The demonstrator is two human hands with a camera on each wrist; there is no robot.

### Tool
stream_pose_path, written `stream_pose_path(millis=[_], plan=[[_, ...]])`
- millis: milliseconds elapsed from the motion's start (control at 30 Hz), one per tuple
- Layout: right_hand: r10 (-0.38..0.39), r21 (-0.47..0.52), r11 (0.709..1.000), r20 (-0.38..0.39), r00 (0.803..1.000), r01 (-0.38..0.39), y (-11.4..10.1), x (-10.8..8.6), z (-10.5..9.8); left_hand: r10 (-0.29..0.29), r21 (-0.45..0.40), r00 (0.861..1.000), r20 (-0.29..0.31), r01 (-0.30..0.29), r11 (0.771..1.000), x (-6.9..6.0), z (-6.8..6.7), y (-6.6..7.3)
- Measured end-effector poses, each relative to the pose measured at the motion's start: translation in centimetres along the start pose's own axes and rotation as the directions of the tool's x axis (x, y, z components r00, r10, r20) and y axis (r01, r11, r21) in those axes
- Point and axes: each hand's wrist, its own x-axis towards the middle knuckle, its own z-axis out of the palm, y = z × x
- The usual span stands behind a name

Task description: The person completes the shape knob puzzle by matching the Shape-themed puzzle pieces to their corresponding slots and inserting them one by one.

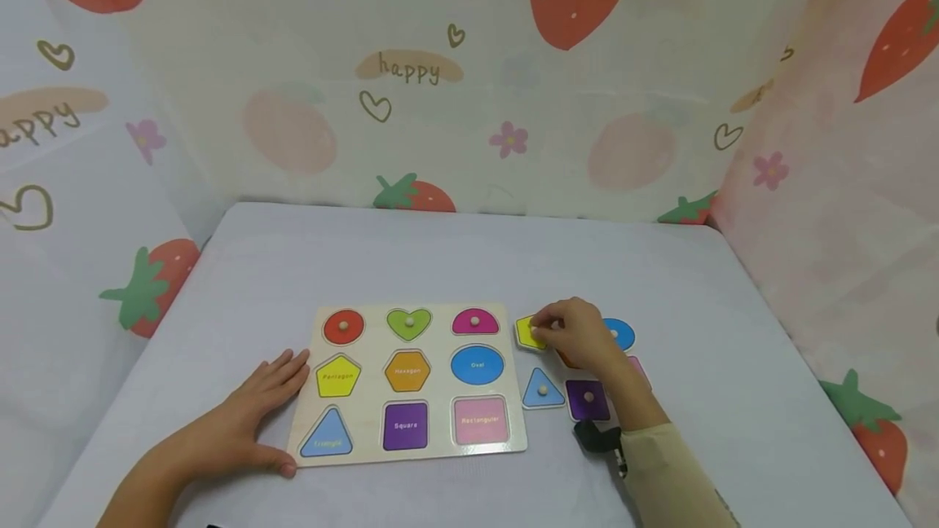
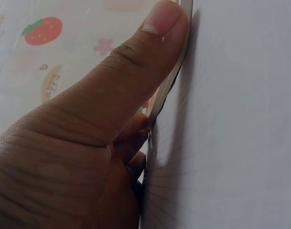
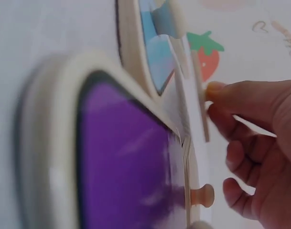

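A wooden shape puzzle board lies flat on the table. Red circle, green heart and magenta semicircle pieces with knobs sit in its top row; the lower two rows show labelled recesses. My left hand rests along the board's left edge, fingers spread, thumb against the near corner. Right of the board, my right hand pinches the knob of a yellow pentagon piece. In the right wrist view that piece appears edge-on, thumb and index finger at its knob.
Beside the board lie a light blue triangle piece, a purple square piece and a blue oval piece. Orange and pink pieces are partly hidden by my right hand and forearm. Strawberry-print cloth surrounds the white table.
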Motion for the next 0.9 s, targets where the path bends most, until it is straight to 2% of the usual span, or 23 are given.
stream_pose_path(millis=[200,433,667,900], plan=[[-0.043,0.045,0.998,-0.006,0.999,0.043,-1.4,0.4,-0.3,-0.017,-0.012,1.0,0.0,0.017,1.0,0.1,0.1,0.1],[-0.102,0.068,0.992,-0.019,0.995,0.103,-4.2,0.8,-0.1,-0.034,-0.019,0.999,0.007,0.034,0.999,0.1,0.0,0.1],[-0.161,0.043,0.986,-0.016,0.987,0.162,-7.3,1.4,1.1,-0.043,-0.03,0.999,0.009,0.043,0.999,0.1,0.0,0.0],[-0.233,0.075,0.97,0.018,0.972,0.231,-10.3,1.7,2.6,-0.042,-0.031,0.999,0.011,0.043,0.999,0.0,0.0,0.1]])
